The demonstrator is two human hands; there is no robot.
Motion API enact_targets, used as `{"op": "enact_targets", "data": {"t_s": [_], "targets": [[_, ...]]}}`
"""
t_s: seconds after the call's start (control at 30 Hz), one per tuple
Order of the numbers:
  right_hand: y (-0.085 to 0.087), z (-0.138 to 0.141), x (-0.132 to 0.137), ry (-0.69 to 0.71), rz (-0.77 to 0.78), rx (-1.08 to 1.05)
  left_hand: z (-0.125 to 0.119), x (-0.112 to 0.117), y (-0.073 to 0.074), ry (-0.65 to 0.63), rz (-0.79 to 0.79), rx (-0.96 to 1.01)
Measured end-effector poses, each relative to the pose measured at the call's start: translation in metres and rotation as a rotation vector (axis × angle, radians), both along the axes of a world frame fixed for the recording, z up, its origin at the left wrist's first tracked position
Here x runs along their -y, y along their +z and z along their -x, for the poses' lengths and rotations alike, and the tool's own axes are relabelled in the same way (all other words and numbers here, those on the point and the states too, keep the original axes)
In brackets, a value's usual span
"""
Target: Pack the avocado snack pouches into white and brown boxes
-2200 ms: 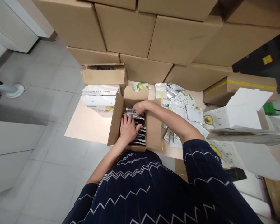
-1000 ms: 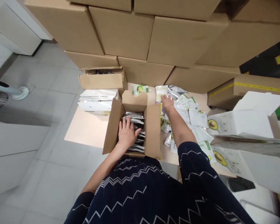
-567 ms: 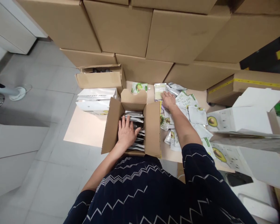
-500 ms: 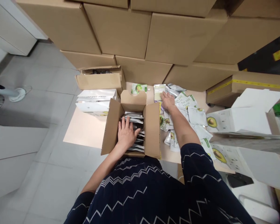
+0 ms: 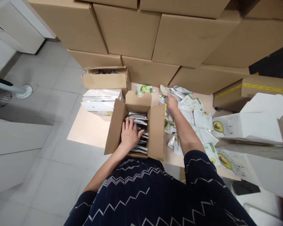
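An open brown cardboard box [image 5: 157,131] stands at the table's near edge, filled with a row of silvery pouches [image 5: 141,121]. My left hand [image 5: 130,135] lies flat on those pouches with its fingers spread. My right hand [image 5: 172,102] reaches past the box's right wall and is closed on a pale pouch [image 5: 163,91], which is tilted up off the table. Beside it lies a heap of white avocado-print pouches [image 5: 191,108].
Large brown cartons [image 5: 174,40] are stacked behind the table. A smaller open box [image 5: 106,80] and white flat cartons [image 5: 101,99] sit at the left. A single green pouch [image 5: 143,89] lies behind the box. White avocado-print cartons [image 5: 245,125] fill the right side.
My right hand left the box, went to the pouch pile on the right and has lifted a pale pouch off the table. My left hand stayed on the pouches in the box.
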State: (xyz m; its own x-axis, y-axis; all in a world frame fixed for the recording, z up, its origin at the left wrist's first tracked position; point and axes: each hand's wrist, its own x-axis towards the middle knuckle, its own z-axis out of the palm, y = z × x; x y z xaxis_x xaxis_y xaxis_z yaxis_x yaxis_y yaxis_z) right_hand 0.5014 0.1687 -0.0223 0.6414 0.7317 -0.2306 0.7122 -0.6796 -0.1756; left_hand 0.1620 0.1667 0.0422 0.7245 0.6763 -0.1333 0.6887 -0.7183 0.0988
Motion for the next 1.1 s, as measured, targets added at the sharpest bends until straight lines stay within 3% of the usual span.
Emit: {"op": "enact_targets", "data": {"t_s": [0.1, 0.2, 0.3, 0.37, 0.4, 0.47, 0.57, 0.67, 0.77, 1.0, 1.1], "targets": [[0.041, 0.002, 0.015, -0.087, -0.396, 0.062, -0.001, 0.000, 0.001, 0.001, 0.007, -0.004], [0.102, 0.019, 0.037, 0.096, -0.743, 0.008, -0.003, 0.001, 0.001, 0.013, 0.011, 0.001], [0.163, 0.059, 0.050, 0.364, -0.706, -0.072, -0.004, 0.001, 0.001, 0.025, 0.007, 0.015], [0.183, 0.093, 0.047, 0.531, -0.547, -0.094, -0.004, 0.001, 0.000, 0.031, 0.003, 0.021], [0.185, 0.109, 0.041, 0.597, -0.445, -0.096, -0.004, 0.001, -0.001, 0.032, 0.001, 0.023], [0.172, 0.137, 0.024, 0.694, -0.243, -0.096, -0.003, 0.001, -0.002, 0.032, -0.005, 0.029], [0.133, 0.161, -0.005, 0.727, -0.014, -0.171, -0.001, 0.001, -0.003, 0.029, -0.015, 0.038], [0.102, 0.168, -0.025, 0.664, 0.097, -0.268, 0.000, 0.001, -0.002, 0.031, -0.014, 0.041], [0.093, 0.166, -0.032, 0.627, 0.122, -0.262, 0.000, 0.002, 0.000, 0.026, -0.007, 0.045], [0.077, 0.170, -0.031, 0.579, 0.019, -0.404, -0.002, 0.000, -0.002, -0.008, -0.009, 0.064], [0.082, 0.170, -0.030, 0.485, 0.012, -0.518, -0.002, -0.001, -0.003, -0.016, 0.000, 0.055]]}}
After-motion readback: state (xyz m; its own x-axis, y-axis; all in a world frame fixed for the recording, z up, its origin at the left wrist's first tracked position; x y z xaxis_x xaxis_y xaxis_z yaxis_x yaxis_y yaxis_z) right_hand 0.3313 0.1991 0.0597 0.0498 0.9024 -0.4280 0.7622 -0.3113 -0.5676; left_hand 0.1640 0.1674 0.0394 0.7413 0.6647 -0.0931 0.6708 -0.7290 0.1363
